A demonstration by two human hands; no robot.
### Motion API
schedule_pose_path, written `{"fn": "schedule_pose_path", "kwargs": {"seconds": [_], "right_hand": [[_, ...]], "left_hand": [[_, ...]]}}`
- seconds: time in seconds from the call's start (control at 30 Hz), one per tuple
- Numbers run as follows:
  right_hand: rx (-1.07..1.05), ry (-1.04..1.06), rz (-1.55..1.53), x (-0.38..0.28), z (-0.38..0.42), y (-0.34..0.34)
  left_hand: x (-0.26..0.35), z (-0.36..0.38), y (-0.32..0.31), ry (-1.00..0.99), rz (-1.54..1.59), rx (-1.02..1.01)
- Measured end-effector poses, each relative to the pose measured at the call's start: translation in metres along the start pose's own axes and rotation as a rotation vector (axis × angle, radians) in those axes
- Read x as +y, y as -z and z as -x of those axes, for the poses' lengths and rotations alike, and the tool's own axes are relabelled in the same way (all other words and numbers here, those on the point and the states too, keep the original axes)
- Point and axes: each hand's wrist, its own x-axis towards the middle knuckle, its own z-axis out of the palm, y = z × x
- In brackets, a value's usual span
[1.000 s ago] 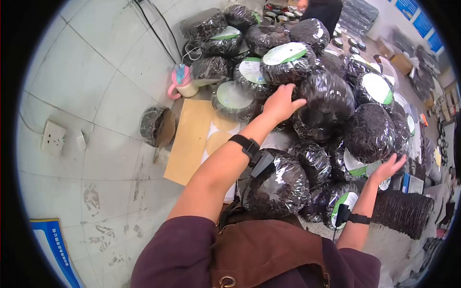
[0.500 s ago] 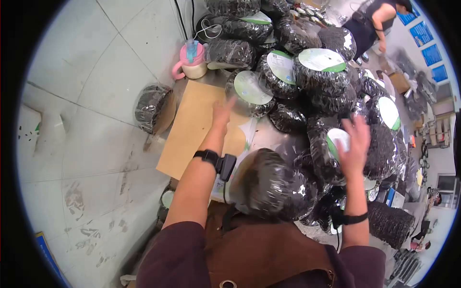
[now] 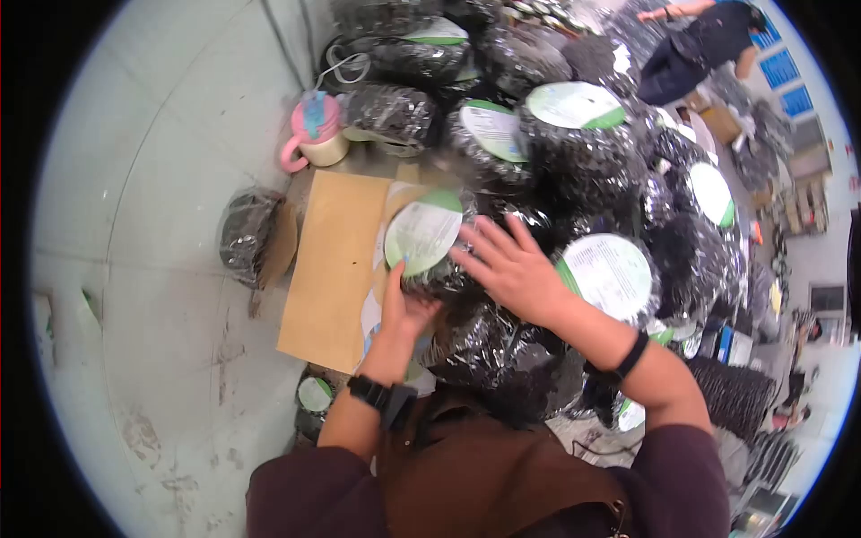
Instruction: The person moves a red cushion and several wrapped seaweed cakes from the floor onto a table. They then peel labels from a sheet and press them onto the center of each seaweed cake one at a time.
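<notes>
The left hand (image 3: 408,309) is at the lower edge of a dark, film-wrapped pack (image 3: 438,274), its thumb raised against the rim of the green-and-white label (image 3: 424,231); how firmly it grips cannot be told. The right hand (image 3: 518,276) has its fingers spread at the pack's right side, the tips near or on the film. The pack sits tilted, label facing up, just right of the tan sheet (image 3: 327,269). More wrapped packs (image 3: 583,161) are piled behind and to the right. A pink-lidded mug (image 3: 318,134) stands beyond the sheet, and a person (image 3: 695,54) is farther off.
</notes>
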Motion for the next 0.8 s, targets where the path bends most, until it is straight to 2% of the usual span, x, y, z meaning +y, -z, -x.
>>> {"fn": "schedule_pose_path", "kwargs": {"seconds": [0.03,0.1,0.13,0.17,0.2,0.27,0.3,0.33,0.37,0.4,0.43,0.47,0.5,0.53,0.57,0.6,0.63,0.67,0.7,0.73,0.77,0.8], "right_hand": [[0.044,0.089,0.075,0.001,-0.003,-0.017],[0.068,0.207,0.021,0.002,-0.005,-0.020],[0.094,0.267,0.011,0.000,-0.003,-0.019],[0.122,0.336,0.008,0.001,-0.003,-0.017],[0.110,0.301,0.036,0.002,-0.004,-0.019],[0.269,0.357,0.044,0.004,-0.002,-0.026],[0.278,0.344,0.062,0.008,0.001,-0.011],[0.186,0.249,-0.017,0.012,0.002,0.014],[0.092,0.158,-0.103,0.016,0.006,0.035],[0.224,-0.036,-0.256,0.022,0.019,0.048],[0.357,-0.167,-0.322,0.030,0.032,0.060],[0.554,-0.255,-0.353,0.043,0.048,0.073],[0.706,-0.385,-0.510,0.056,0.068,0.083],[0.701,-0.631,-0.466,0.062,0.090,0.107],[0.817,-0.860,-0.702,0.088,0.118,0.098],[0.990,-1.066,-1.079,0.096,0.128,0.109],[1.190,-1.117,-1.071,0.115,0.134,0.113],[1.225,-1.062,-1.297,0.162,0.161,0.097],[1.257,-1.165,-1.376,0.169,0.159,0.108],[1.220,-1.208,-1.372,0.198,0.171,0.104],[1.054,-1.316,-1.112,0.181,0.152,0.123],[0.967,-1.275,-0.782,0.196,0.156,0.114]], "left_hand": [[-0.011,0.010,-0.001,0.019,0.042,-0.040],[-0.001,0.017,0.014,0.173,0.178,0.039],[0.005,0.026,0.011,0.255,0.204,-0.017],[0.008,0.035,0.007,0.246,0.086,-0.105],[0.009,0.039,0.004,0.276,0.047,-0.100],[0.008,0.033,0.017,0.316,-0.043,-0.187],[0.010,0.029,0.024,0.327,-0.113,-0.251],[0.015,0.028,0.028,0.327,-0.129,-0.261],[0.019,0.029,0.033,0.203,-0.273,-0.328],[0.020,0.030,0.038,0.075,-0.410,-0.388],[0.012,0.032,0.039,-0.097,-0.692,-0.218],[0.004,0.026,0.049,-0.080,-0.826,-0.099],[-0.006,0.017,0.061,-0.061,-0.955,0.028],[-0.016,0.009,0.067,0.007,-0.921,0.015],[-0.028,0.003,0.075,0.077,-0.883,0.012],[-0.044,-0.019,0.091,0.051,-0.786,-0.093],[-0.057,-0.031,0.101,0.026,-0.689,-0.183],[-0.065,-0.022,0.086,0.012,-0.608,-0.183],[-0.074,-0.018,0.063,-0.012,-0.527,-0.193],[-0.080,-0.021,0.053,-0.027,-0.524,-0.154],[-0.084,-0.026,0.043,-0.039,-0.522,-0.124],[-0.089,-0.028,0.033,-0.043,-0.520,-0.110]]}}
